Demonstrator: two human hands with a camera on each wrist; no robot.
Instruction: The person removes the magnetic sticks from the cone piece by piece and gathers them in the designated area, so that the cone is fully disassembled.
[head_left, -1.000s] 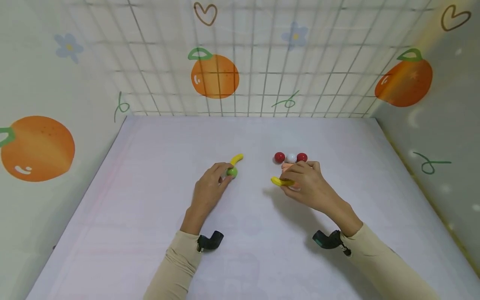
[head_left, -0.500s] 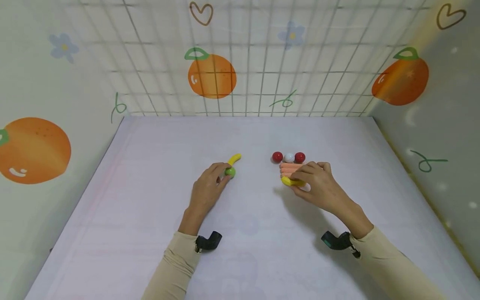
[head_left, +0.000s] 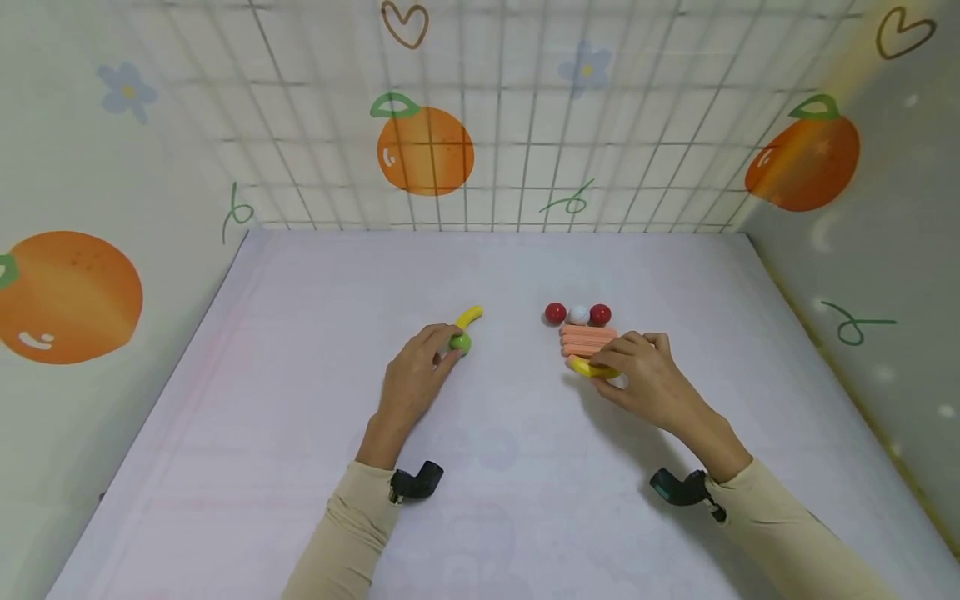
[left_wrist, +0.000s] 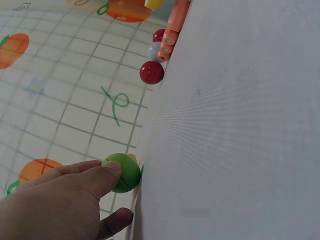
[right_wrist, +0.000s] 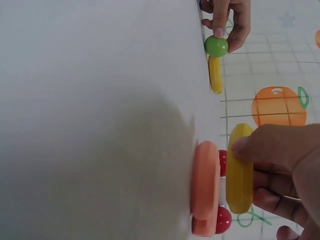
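My right hand (head_left: pixel 652 379) pinches a yellow curved toy banana (right_wrist: pixel 240 175) between thumb and fingers. The banana is held just above the near side of a row of pale orange sausage-shaped pieces (head_left: pixel 587 336). On the left, my left hand (head_left: pixel 416 371) holds a green ball (left_wrist: pixel 125 172) at the tabletop with its fingertips. A second yellow curved piece (head_left: pixel 470 317) lies just beyond that ball, its near end close to my fingers. Part of the sausage row is hidden by the right hand and the banana.
Two red balls (head_left: pixel 555 313) with a white ball (head_left: pixel 578 315) between them form a line behind the sausage pieces. The white tabletop (head_left: pixel 480 500) meets a grid-patterned backdrop (head_left: pixel 517 158) at the far edge, with sheets at both sides.
My right hand has moved right and slightly nearer with the banana, and more of the sausage pieces show. The left hand stays at the green ball.
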